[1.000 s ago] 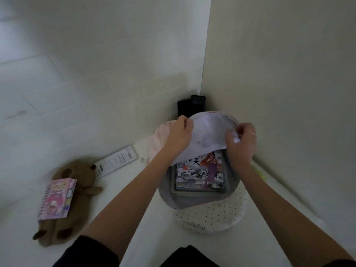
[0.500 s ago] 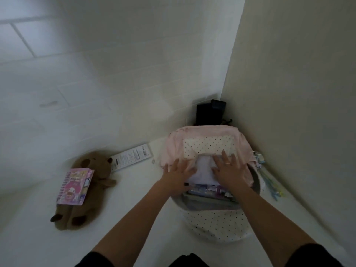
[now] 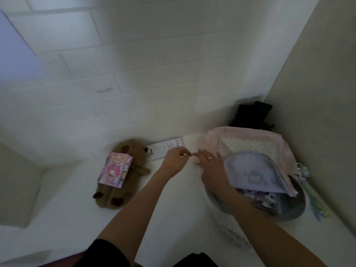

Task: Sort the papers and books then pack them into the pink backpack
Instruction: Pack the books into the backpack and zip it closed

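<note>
Change: my hands have left the flap, which now lies over the books in the pink backpack (image 3: 250,143), far right | left hand (image 3: 174,158) loosely curled, empty | right hand (image 3: 211,166) flat on the backpack's edge | spiral notebook (image 3: 115,170) unpacked on the plush toy (image 3: 123,182), left.

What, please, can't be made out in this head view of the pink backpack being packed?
- Books in the pink fabric backpack: mostly hidden by its lavender flap; count and titles unreadable.
- Left hand: blurred; whether its grip pinches anything is unclear.
- Long white printed paper strip: partly behind that hand, print too small.
- Black object in the corner: dark, partly behind the backpack, unidentifiable.
</note>
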Available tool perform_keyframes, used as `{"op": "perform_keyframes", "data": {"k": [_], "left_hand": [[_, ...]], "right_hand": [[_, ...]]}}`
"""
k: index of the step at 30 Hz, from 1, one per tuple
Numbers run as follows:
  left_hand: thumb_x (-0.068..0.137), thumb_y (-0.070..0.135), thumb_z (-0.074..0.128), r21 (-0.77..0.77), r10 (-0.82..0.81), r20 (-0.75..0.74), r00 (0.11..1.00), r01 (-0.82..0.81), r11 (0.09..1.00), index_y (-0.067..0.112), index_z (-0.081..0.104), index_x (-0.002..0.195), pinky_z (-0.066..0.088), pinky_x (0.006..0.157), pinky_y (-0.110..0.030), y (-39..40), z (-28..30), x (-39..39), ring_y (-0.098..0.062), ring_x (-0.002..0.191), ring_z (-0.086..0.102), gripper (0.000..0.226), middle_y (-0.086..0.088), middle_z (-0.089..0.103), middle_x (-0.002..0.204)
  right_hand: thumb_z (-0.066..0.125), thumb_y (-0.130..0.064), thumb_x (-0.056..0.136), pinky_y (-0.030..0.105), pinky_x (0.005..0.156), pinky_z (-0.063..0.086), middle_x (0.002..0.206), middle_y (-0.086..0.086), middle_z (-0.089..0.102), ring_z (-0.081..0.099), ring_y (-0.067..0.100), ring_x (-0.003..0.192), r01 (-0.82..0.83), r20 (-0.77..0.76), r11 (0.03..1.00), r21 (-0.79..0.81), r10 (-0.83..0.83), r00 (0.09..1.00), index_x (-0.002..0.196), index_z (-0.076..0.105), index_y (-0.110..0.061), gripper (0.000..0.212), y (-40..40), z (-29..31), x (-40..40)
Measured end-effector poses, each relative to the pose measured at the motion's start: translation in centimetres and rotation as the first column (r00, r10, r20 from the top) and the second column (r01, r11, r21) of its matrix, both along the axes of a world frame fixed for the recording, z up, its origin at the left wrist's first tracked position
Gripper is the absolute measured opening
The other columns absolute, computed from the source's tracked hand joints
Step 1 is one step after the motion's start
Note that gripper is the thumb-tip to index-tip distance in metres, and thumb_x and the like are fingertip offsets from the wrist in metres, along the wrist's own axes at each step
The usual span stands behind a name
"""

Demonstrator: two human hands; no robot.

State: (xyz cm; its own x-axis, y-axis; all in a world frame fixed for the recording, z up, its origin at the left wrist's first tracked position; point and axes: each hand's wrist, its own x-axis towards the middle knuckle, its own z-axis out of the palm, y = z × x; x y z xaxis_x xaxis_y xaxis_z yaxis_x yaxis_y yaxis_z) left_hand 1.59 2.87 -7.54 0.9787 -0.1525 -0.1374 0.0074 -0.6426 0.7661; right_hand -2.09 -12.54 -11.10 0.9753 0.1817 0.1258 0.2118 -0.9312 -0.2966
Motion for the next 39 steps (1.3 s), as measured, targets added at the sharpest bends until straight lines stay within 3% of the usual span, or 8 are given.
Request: {"op": "perform_keyframes", "data": {"k": [4,8,13,17,20,23,32,39], "left_hand": [[0.082,0.025,0.062,0.309,0.338,0.170,0.926,-0.375,0.874,0.010,0.052,0.120,0.040,0.096,-0.042,10.3,-2.1,0.5,-0.034,0.118,0.046,0.042,-0.014,0.051,0.125],[0.058,0.062,0.076,0.453,0.570,-0.103,0.815,-0.472,0.756,0.022,0.008,0.147,0.018,0.110,-0.060,18.2,-4.5,0.2,-0.037,0.141,0.016,0.120,-0.014,0.017,0.153],[0.047,0.057,0.085,0.292,0.406,-0.365,0.838,-0.311,0.905,0.019,-0.018,0.147,0.020,0.113,-0.054,23.9,-7.5,0.8,-0.038,0.138,0.025,0.149,-0.016,0.022,0.151],[0.052,0.058,0.082,0.344,0.384,-0.295,0.875,-0.277,0.897,0.013,0.010,0.146,0.035,0.104,-0.041,23.8,-7.9,0.9,-0.032,0.125,0.042,0.126,-0.014,0.039,0.135],[0.049,0.065,0.077,0.296,0.335,-0.304,0.892,-0.246,0.923,0.012,0.023,0.140,0.041,0.099,-0.038,23.9,-7.1,1.1,-0.028,0.122,0.045,0.118,-0.009,0.041,0.129],[0.052,0.047,0.085,0.035,0.179,-0.513,0.840,-0.188,0.982,0.012,0.024,0.138,0.049,0.091,-0.037,25.5,-6.1,1.5,-0.024,0.115,0.051,0.112,-0.006,0.046,0.127],[0.068,0.038,0.079,-0.238,-0.159,-0.706,0.690,-0.021,0.971,0.020,0.034,0.129,0.056,0.072,-0.035,22.2,-5.4,1.3,-0.017,0.098,0.061,0.078,-0.002,0.059,0.112],[0.063,0.034,0.078,-0.401,-0.306,-0.666,0.680,0.019,0.916,0.025,0.052,0.116,0.056,0.066,-0.032,14.5,-4.4,2.0,-0.017,0.090,0.069,0.060,0.000,0.071,0.099]], "right_hand": [[0.047,0.000,0.079,0.034,0.106,0.031,0.129,0.002,0.056,0.050,0.023,0.120,-0.145,-0.036,0.967,0.210,0.156,0.987,0.126,0.051,-0.023,0.052,7.8,0.7,1.0],[0.050,-0.013,0.090,0.040,0.099,0.042,0.137,0.010,0.048,0.047,0.030,0.122,-0.116,-0.397,0.916,0.383,0.277,0.875,0.139,0.039,-0.019,0.050,15.9,0.0,2.0],[0.064,-0.027,0.087,0.042,0.108,0.038,0.138,0.011,0.049,0.049,0.030,0.126,0.220,-0.636,0.794,0.567,0.251,0.730,0.141,0.036,-0.019,0.062,23.2,-2.0,2.5],[0.078,-0.029,0.067,0.043,0.100,0.047,0.134,0.014,0.053,0.055,0.031,0.118,0.628,-0.765,0.539,0.561,0.047,0.642,0.138,0.036,-0.013,0.084,25.2,-3.6,2.9],[0.074,-0.041,0.059,0.031,0.062,0.055,0.105,0.010,0.065,0.064,0.022,0.087,0.826,-0.857,0.243,0.509,0.056,0.512,0.114,0.055,-0.014,0.065,24.9,-3.2,3.0],[0.065,-0.070,0.066,0.021,0.053,0.048,0.078,0.001,0.068,0.065,0.016,0.070,0.876,-0.902,0.217,0.430,0.141,0.408,0.081,0.073,-0.022,0.051,23.5,-3.0,3.1],[0.070,-0.052,0.075,0.034,0.071,0.058,0.105,0.009,0.073,0.070,0.025,0.097,0.836,-0.852,0.201,0.511,0.246,0.462,0.118,0.065,-0.018,0.055,18.8,-3.3,0.1],[0.075,-0.056,0.061,0.032,0.057,0.056,0.088,0.007,0.076,0.072,0.028,0.082,0.830,-0.839,-0.158,0.535,0.019,0.544,0.101,0.068,-0.024,0.052,8.8,-2.1,-4.9]]}}
